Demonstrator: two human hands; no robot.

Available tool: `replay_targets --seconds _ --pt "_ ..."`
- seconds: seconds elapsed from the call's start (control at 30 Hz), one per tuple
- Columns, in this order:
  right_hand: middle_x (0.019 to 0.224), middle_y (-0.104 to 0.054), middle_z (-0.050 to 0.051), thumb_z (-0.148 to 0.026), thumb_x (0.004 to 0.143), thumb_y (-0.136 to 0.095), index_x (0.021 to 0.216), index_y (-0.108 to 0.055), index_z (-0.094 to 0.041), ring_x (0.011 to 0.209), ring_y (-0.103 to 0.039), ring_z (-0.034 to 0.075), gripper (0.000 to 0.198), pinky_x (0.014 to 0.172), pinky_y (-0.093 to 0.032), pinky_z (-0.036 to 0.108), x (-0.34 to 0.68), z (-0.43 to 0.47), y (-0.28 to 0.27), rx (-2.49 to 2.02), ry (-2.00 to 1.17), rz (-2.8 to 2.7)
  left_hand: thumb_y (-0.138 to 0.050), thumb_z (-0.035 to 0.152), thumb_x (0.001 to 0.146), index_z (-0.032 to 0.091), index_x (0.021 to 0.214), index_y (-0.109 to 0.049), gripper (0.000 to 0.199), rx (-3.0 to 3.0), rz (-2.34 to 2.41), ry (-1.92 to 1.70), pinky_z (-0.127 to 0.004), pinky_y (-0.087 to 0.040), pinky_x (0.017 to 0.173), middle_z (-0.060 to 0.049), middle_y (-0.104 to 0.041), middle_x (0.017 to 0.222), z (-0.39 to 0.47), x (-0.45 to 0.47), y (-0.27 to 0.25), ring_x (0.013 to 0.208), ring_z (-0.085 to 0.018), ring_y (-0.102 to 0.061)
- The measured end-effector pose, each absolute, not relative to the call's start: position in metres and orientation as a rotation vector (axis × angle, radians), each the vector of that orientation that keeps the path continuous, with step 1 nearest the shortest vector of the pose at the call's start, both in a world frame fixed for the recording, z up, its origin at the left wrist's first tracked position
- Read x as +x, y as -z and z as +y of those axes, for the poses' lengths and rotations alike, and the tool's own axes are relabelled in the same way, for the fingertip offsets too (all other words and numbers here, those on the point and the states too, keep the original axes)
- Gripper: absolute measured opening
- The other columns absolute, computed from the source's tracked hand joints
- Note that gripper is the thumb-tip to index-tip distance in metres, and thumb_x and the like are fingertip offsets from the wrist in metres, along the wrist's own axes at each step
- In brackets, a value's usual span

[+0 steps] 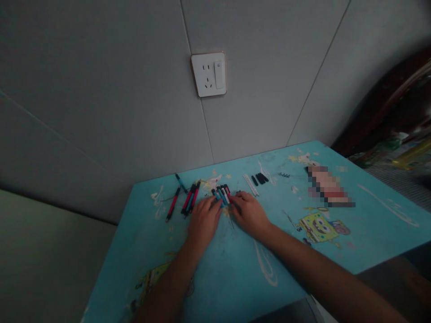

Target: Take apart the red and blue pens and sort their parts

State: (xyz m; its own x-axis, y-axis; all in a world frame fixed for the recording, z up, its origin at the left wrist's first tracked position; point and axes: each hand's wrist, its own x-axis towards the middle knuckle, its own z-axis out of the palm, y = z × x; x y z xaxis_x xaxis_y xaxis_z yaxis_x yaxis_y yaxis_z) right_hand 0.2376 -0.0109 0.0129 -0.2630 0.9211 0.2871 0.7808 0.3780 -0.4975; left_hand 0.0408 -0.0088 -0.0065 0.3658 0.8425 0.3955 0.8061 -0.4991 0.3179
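Observation:
A small row of blue, white and red pen barrels with black ends (220, 194) lies on the blue table between my two hands. My left hand (203, 218) touches the row's left side, fingers bent and pressed together. From the right side, my right hand (251, 212) closes its thumb and fingertips against the same barrels. The fingers partly hide the lower ends. Just left of my left hand rests a group of red and blue pens (191, 198). One more red pen (173, 205) and a blue pen (181, 183) lie farther left.
Thin white refills (251, 185), black pen pieces (261, 178) and small dark springs (283, 175) lie right of the hands. A pixelated flat object (330, 186) is at the table's right. The table (229, 273) meets a grey wall with a socket (208, 75).

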Motion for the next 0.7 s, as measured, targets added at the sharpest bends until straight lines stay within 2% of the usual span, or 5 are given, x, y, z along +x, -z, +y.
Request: replay_targets --seconds 0.27,0.5,0.7 --pt "0.118 -0.06 0.012 -0.022 0.092 -0.051 0.124 -0.063 -0.02 0.106 -0.054 0.024 0.034 0.098 -0.04 0.039 0.237 -0.009 -0.009 -1.425 -0.357 -2.154 -0.043 0.013 0.096 0.023 0.139 -0.051 0.045 2.547 1.48 -0.783 -0.051 -0.033 0.112 -0.01 -0.051 0.143 -0.006 0.04 0.013 0.134 -0.026 -0.043" --pt "0.119 -0.062 0.009 -0.023 0.093 -0.052 0.126 -0.062 -0.021 0.105 -0.053 0.022 0.035 0.096 -0.04 0.037 0.232 -0.012 -0.011 -1.455 -0.309 -2.189 -0.042 0.013 0.095 0.025 0.139 -0.051 0.046 2.645 1.469 -0.738 -0.051 -0.036 0.112 -0.009 -0.048 0.145 0.0 0.032 0.023 0.134 -0.027 -0.044" --pt "0.118 -0.061 0.007 -0.027 0.092 -0.053 0.125 -0.062 -0.024 0.105 -0.051 0.023 0.034 0.093 -0.04 0.038 0.233 -0.014 -0.012 -1.49 -0.294 -2.174 -0.042 0.018 0.095 0.022 0.137 -0.053 0.043 2.714 1.425 -0.742 -0.05 -0.039 0.111 -0.011 -0.053 0.138 0.006 0.024 0.034 0.13 -0.028 -0.047"
